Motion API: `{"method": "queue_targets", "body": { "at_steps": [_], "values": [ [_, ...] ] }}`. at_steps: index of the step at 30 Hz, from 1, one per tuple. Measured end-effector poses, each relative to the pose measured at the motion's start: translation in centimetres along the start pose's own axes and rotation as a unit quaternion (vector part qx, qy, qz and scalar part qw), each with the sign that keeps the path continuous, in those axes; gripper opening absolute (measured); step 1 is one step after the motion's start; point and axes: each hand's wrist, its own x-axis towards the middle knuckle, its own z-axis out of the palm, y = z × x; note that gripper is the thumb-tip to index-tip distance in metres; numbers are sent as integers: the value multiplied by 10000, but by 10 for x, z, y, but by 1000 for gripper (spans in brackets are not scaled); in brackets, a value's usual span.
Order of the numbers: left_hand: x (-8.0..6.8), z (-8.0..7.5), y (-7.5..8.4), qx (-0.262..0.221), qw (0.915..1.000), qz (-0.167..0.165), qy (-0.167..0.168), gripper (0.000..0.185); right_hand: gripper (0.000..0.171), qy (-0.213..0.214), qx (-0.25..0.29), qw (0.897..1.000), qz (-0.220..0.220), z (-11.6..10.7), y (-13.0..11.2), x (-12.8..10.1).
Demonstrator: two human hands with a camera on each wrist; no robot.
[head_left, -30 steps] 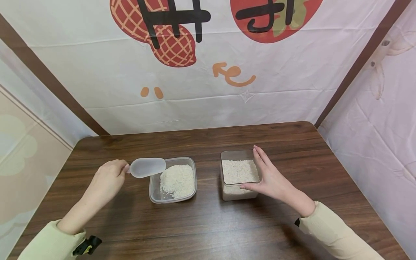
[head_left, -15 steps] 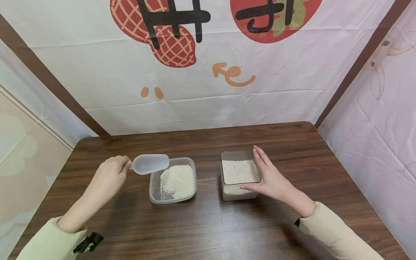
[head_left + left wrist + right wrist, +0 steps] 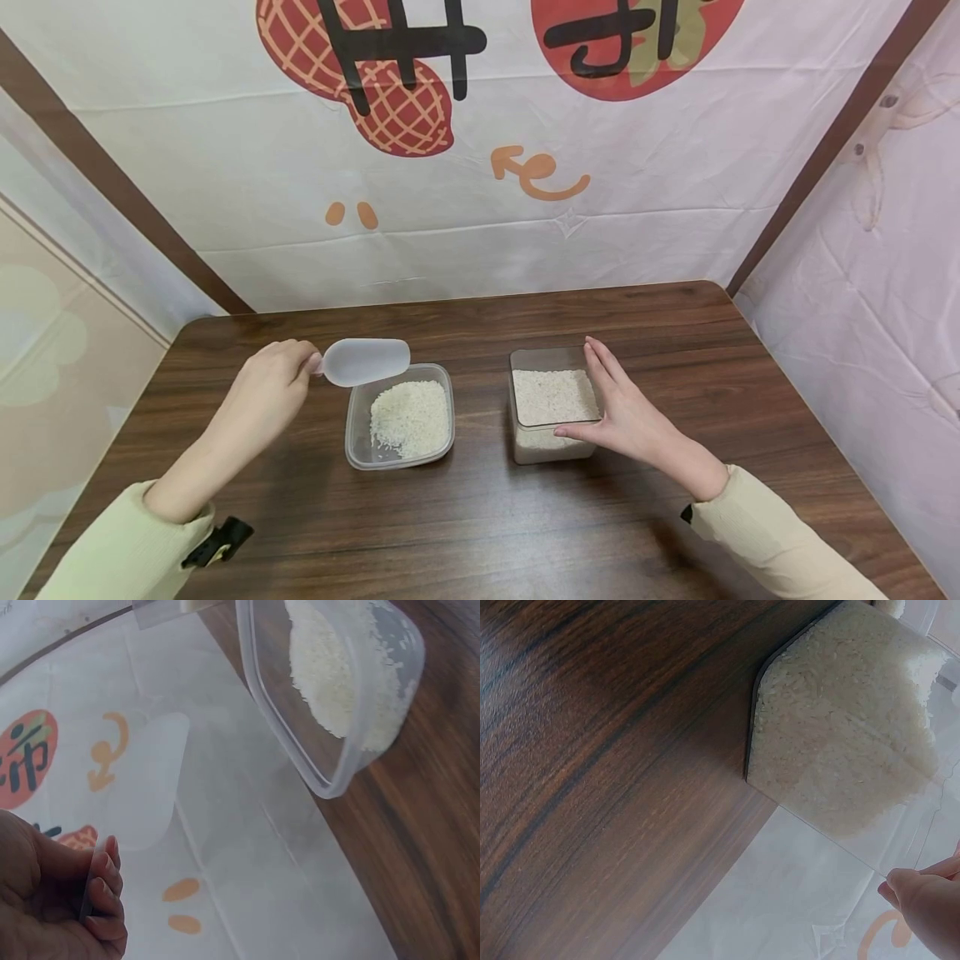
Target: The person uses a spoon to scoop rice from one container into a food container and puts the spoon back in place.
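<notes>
My left hand [image 3: 273,379] pinches the handle of a translucent white scoop [image 3: 366,361], held in the air over the back left corner of a shallow clear tub [image 3: 352,433] with white rice [image 3: 408,417] heaped inside. In the left wrist view the curled fingers [image 3: 105,881] grip the scoop [image 3: 146,780] above the tub [image 3: 259,690]. My right hand [image 3: 626,412] rests against the right side of a taller square clear container [image 3: 525,446] filled with rice [image 3: 551,394], fingers straight along its wall and thumb at its front corner. The right wrist view shows that container [image 3: 840,727] and a fingertip [image 3: 922,900].
Both containers stand on a dark wooden table [image 3: 480,517]. A white printed cloth backdrop [image 3: 480,150] hangs behind the table and along both sides. Bare tabletop lies in front of the containers and to their far right.
My left hand has lifted the scoop and carried it up and to the right, from the tub's left rim to above its back corner. The right hand has stayed put.
</notes>
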Motion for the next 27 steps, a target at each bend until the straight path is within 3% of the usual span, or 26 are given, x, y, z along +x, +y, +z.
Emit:
{"method": "queue_targets", "body": {
  "at_steps": [12,27],
  "values": [
    [11,-4,22,-79,9997,202,138,15,115,8,-27,10000,-40,1,2,-1],
    [25,-6,47,-240,9992,317,25,14,114,-18,57,10000,-24,1,2,0]
  ]
}}
